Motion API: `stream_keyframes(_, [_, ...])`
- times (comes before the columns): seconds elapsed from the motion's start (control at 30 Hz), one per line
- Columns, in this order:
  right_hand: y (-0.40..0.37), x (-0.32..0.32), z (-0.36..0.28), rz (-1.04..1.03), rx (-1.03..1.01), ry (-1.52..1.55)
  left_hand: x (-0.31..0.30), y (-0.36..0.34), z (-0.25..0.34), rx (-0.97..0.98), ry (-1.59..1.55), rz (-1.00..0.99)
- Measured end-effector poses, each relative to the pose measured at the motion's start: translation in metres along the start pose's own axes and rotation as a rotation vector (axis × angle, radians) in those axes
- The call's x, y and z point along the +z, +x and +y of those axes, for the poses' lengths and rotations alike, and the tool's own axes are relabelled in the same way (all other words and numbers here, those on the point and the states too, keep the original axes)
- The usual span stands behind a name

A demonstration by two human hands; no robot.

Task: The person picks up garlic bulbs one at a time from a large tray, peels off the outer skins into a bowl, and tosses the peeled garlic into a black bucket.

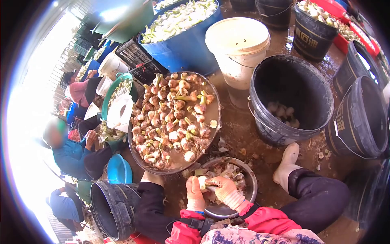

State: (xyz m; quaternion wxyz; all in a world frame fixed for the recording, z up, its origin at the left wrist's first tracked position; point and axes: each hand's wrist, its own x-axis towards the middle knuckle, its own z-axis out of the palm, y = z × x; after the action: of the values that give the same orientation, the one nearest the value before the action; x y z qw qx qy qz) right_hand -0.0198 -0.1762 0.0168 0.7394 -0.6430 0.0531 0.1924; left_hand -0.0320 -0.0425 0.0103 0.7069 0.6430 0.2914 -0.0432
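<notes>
Low in the head view, my left hand [195, 196] is closed around a pale garlic bulb [202, 182] with a bit of green on it. From the other side, my right hand [226, 190] has its fingers closed at the bulb, and a dark brownish strip shows by their tips; I cannot tell whether it is peel or a tool. Both hands are over a metal basin [252, 179] that holds loose garlic skins [233, 173]. Just beyond stands a wide round tub [219, 107] of muddy water, heaped with unpeeled garlic [178, 114].
Right of the basin, a black bucket [260, 122] has several pale bulbs at its bottom. A white bucket [231, 61] and a blue tub [162, 53] of garlic stand behind. More black buckets [357, 118] line the right. At left, a person in teal [71, 158] sits near a blue basin [119, 170].
</notes>
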Motion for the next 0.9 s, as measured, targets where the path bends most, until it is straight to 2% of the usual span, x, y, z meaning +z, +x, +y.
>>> stream_keyframes(0.03, [0.000,0.001,0.001,0.001,0.008,-0.001,-0.001,-0.001,-0.003,-0.008,0.000,0.001])
stream_keyframes(0.1, [0.001,0.005,-0.003,0.000,0.194,0.233,0.003,-0.006,-0.002,0.110,-0.002,-0.005])
stream_keyframes(0.13, [0.002,0.003,-0.007,-0.003,0.199,0.235,0.004,-0.011,0.003,0.168,0.000,-0.006])
stream_keyframes(0.17, [0.003,-0.001,-0.010,-0.071,0.217,0.136,0.003,-0.016,0.009,0.031,0.016,0.013])
stream_keyframes(0.2, [0.002,-0.003,-0.012,-0.139,0.237,0.035,-0.002,-0.015,0.011,0.022,0.019,0.017])
stream_keyframes(0.23, [0.004,0.002,0.005,-0.122,0.146,0.128,-0.009,-0.012,0.011,-0.048,-0.064,-0.089])
stream_keyframes(0.3, [0.008,-0.002,0.004,-0.041,0.343,0.339,-0.027,-0.006,0.008,-0.164,-0.264,-0.322])
stream_keyframes(0.33, [0.009,-0.008,-0.001,0.005,0.429,0.404,-0.030,-0.008,0.013,-0.216,-0.317,-0.347])
stream_keyframes(0.37, [0.018,-0.008,0.031,0.043,0.223,0.171,-0.033,-0.012,0.019,-0.232,-0.316,-0.382])
stream_keyframes(0.4, [0.018,-0.013,0.022,0.086,0.257,0.038,-0.032,-0.016,0.025,-0.246,-0.316,-0.418])
stream_keyframes(0.43, [0.021,-0.016,0.037,0.127,0.252,-0.056,-0.032,-0.019,0.027,-0.247,-0.317,-0.420])
stream_keyframes(0.47, [0.026,-0.020,0.054,0.165,0.247,-0.148,-0.034,-0.022,0.028,-0.249,-0.363,-0.512])
stream_keyframes(0.5, [0.027,-0.030,0.063,0.099,0.263,-0.268,-0.035,-0.025,0.029,-0.249,-0.407,-0.602])
stream_keyframes(0.53, [0.026,-0.038,0.065,0.032,0.278,-0.388,-0.037,-0.029,0.030,-0.247,-0.405,-0.600])
stream_keyframes(0.57, [0.025,-0.041,0.067,-0.047,0.195,-0.633,-0.038,-0.033,0.031,-0.198,-0.321,-0.526])
stream_keyframes(0.6, [0.022,-0.037,0.065,-0.051,0.189,-0.635,-0.040,-0.036,0.031,-0.147,-0.239,-0.453])
stream_keyframes(0.67, [0.015,-0.023,0.061,-0.068,-0.069,-0.353,-0.047,-0.029,0.020,-0.137,-0.155,-0.406])
stream_keyframes(0.7, [0.009,-0.017,0.035,-0.169,-0.015,-0.200,-0.049,-0.025,0.015,-0.121,-0.038,-0.371])
stream_keyframes(0.77, [-0.004,-0.004,0.018,-0.189,-0.092,-0.068,-0.041,-0.025,0.021,-0.084,0.206,-0.325])
stream_keyframes(0.8, [-0.010,0.004,0.019,-0.194,-0.117,0.038,-0.040,-0.022,0.019,-0.081,0.206,-0.331])
stream_keyframes(0.83, [0.000,0.016,0.036,-0.144,-0.211,-0.072,-0.041,-0.016,0.014,0.067,0.472,-0.330])
stream_keyframes(0.87, [0.000,0.014,0.054,-0.142,-0.214,-0.072,-0.043,-0.014,0.011,0.216,0.736,-0.321])
stream_keyframes(0.9, [-0.005,0.008,0.033,-0.125,-0.208,-0.271,-0.031,-0.020,0.029,0.215,0.793,-0.315])
